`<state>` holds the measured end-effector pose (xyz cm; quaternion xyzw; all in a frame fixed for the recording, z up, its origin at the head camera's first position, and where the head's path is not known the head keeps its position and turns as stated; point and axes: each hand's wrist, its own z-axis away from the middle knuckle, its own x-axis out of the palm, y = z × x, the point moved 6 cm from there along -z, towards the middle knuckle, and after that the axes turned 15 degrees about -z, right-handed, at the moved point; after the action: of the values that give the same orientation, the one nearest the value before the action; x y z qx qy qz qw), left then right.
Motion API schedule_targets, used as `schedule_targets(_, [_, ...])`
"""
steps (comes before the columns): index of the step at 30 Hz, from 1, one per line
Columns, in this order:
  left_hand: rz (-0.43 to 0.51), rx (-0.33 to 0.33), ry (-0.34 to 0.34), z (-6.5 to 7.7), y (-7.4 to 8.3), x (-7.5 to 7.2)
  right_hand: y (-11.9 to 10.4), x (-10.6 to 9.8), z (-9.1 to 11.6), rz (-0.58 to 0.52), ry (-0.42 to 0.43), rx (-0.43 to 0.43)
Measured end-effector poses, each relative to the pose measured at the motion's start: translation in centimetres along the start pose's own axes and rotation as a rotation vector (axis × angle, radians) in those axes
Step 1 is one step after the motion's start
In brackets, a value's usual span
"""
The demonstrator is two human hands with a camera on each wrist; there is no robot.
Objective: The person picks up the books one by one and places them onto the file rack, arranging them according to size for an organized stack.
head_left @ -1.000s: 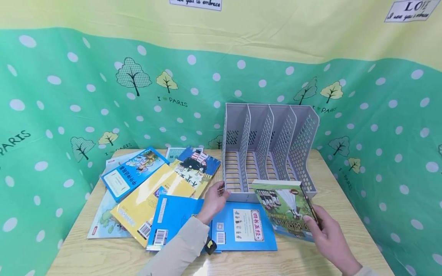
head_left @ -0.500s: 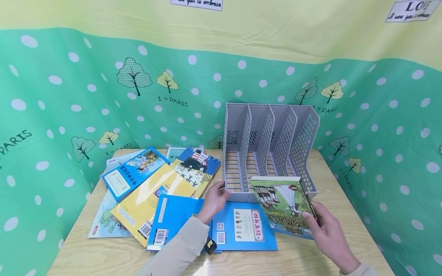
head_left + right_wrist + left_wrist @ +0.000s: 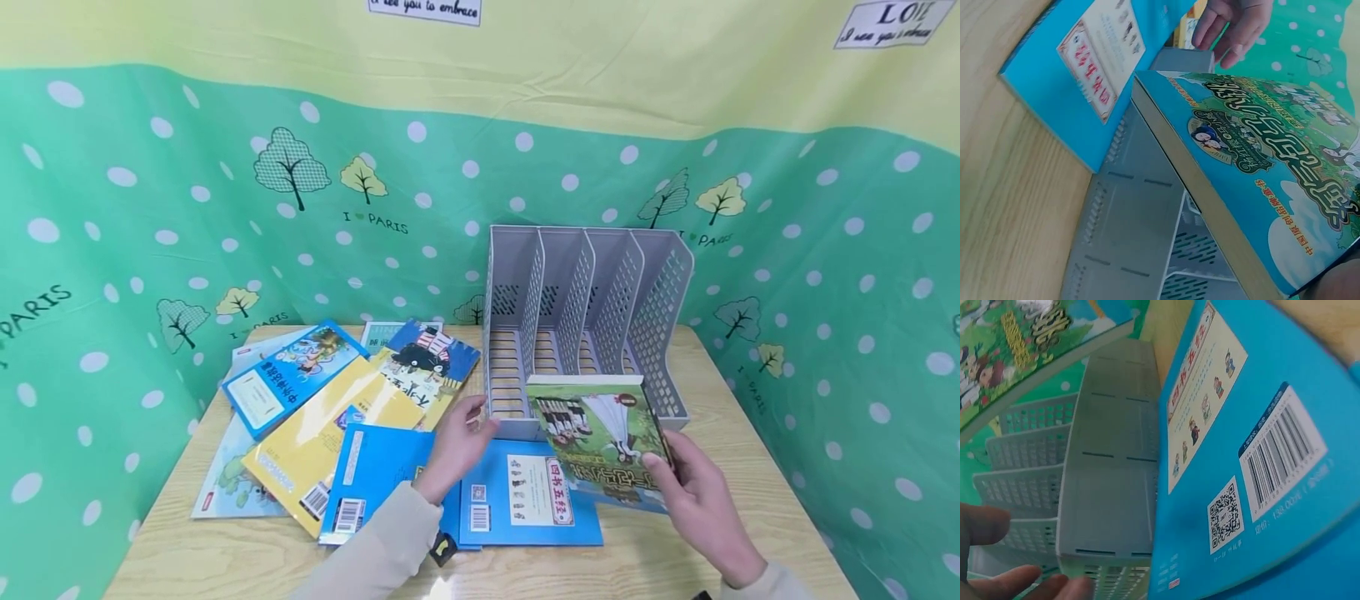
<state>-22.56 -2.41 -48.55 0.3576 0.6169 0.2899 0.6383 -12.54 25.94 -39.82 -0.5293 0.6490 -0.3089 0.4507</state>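
My right hand (image 3: 701, 500) grips a thick paperback book (image 3: 600, 433) with a green cover, thumb on the front. The book is tilted above the front of a grey file organizer (image 3: 517, 427) with several slots. In the right wrist view the book's cover (image 3: 1254, 150) fills much of the frame and only a bit of my thumb shows. My left hand (image 3: 459, 446) is beside the organizer's front left corner, its fingers parted and holding nothing; the left wrist view shows them next to the grey front panel (image 3: 1110, 487). Below both hands lie blue books (image 3: 517, 500).
Left on the wooden table (image 3: 172, 550) lies an overlapping spread of books, among them a yellow book (image 3: 300, 450), a blue book (image 3: 296, 375) and a picture book (image 3: 431, 358). A green dotted cloth (image 3: 420, 250) hangs behind and at both sides.
The green book in my right hand has moved a little left and up, toward the organizer's middle slots. My left hand has come off the organizer's corner and drawn slightly left.
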Motion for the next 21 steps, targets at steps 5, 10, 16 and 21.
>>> schedule_targets(5, [0.168, -0.034, -0.093, 1.2, 0.7, -0.6, -1.0, 0.9, -0.3, 0.021, -0.060, -0.099])
schedule_targets(10, [0.595, -0.195, -0.421, 2.1, 0.8, 0.2, -2.3, 1.9, -0.2, 0.066, -0.098, -0.297])
schedule_targets(16, [0.915, -0.299, -0.862, 3.7, 1.4, 1.0, -4.4, 3.5, 0.1, 0.099, -0.188, -0.588])
schedule_targets(21, [1.005, -0.312, -1.057, 4.7, 1.5, 0.9, -6.1, 4.6, 0.3, 0.156, -0.261, -0.723])
